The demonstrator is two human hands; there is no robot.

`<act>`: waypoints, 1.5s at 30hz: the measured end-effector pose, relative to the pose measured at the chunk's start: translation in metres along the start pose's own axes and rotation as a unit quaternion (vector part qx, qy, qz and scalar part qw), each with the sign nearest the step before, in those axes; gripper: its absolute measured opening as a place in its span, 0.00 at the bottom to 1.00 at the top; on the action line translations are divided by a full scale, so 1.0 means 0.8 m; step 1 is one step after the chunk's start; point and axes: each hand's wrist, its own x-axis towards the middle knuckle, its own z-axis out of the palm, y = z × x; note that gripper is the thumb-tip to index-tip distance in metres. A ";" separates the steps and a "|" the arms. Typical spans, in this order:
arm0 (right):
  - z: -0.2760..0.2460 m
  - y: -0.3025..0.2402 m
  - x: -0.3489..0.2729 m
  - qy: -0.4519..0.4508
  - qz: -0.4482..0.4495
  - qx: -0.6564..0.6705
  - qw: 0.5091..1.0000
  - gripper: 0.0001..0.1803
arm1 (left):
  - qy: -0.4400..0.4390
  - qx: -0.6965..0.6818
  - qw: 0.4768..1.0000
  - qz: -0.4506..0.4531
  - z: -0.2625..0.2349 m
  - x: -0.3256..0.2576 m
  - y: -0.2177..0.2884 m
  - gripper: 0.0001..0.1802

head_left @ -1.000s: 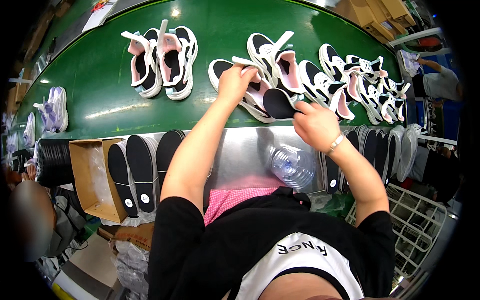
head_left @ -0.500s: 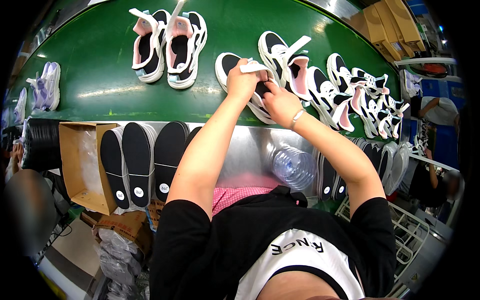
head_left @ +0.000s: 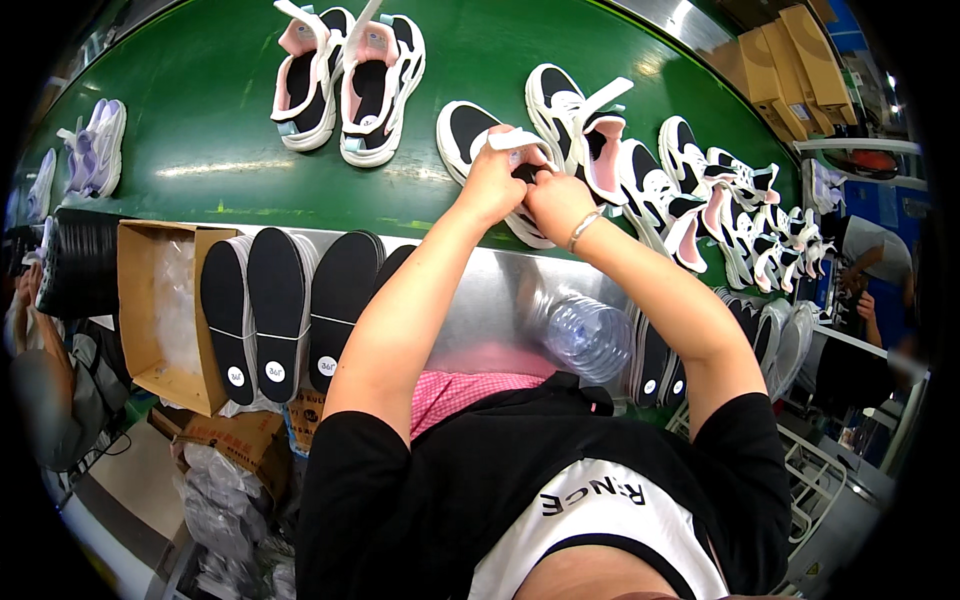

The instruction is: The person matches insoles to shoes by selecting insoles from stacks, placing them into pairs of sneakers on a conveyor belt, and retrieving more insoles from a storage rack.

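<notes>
A white and black sneaker (head_left: pixel 465 128) with a pale pink lining lies on the green table in front of me, its toe pointing away. My left hand (head_left: pixel 490 188) is closed on its upper, beside the raised white tongue strap. At the opening, my right hand (head_left: pixel 562 208) is bent inward with closed fingers against the collar; its fingertips are partly hidden inside. The two hands almost touch. Just to the right stands a matching sneaker (head_left: pixel 552 98), its white strap sticking up.
Another pair of sneakers (head_left: pixel 375 95) stands at the far left, and several more (head_left: pixel 650 185) crowd the right. Along the near edge are banded black insoles (head_left: pixel 275 310), an open cardboard box (head_left: pixel 215 385) and a clear plastic bottle (head_left: pixel 590 338). People work at both sides.
My right hand's fingers have curled in closer to my left hand at the sneaker's opening. The view has shifted slightly; the sneaker stays in place.
</notes>
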 end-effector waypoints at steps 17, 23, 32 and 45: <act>0.012 -0.008 0.048 -0.219 -0.012 -0.017 0.976 0.10 | 0.103 -0.131 0.973 -0.163 -0.007 -0.005 -0.013 0.10; 0.000 -0.005 0.035 -0.200 0.005 -0.081 0.976 0.10 | 0.090 -0.033 0.981 -0.170 -0.004 -0.002 -0.001 0.14; -0.002 0.008 -0.008 -0.249 -0.024 0.015 0.968 0.14 | 0.112 -0.114 0.977 -0.138 0.003 -0.002 0.001 0.09; 0.029 0.013 -0.019 -0.150 -0.054 -0.001 0.987 0.18 | 0.114 0.108 0.987 0.029 0.017 -0.006 0.006 0.14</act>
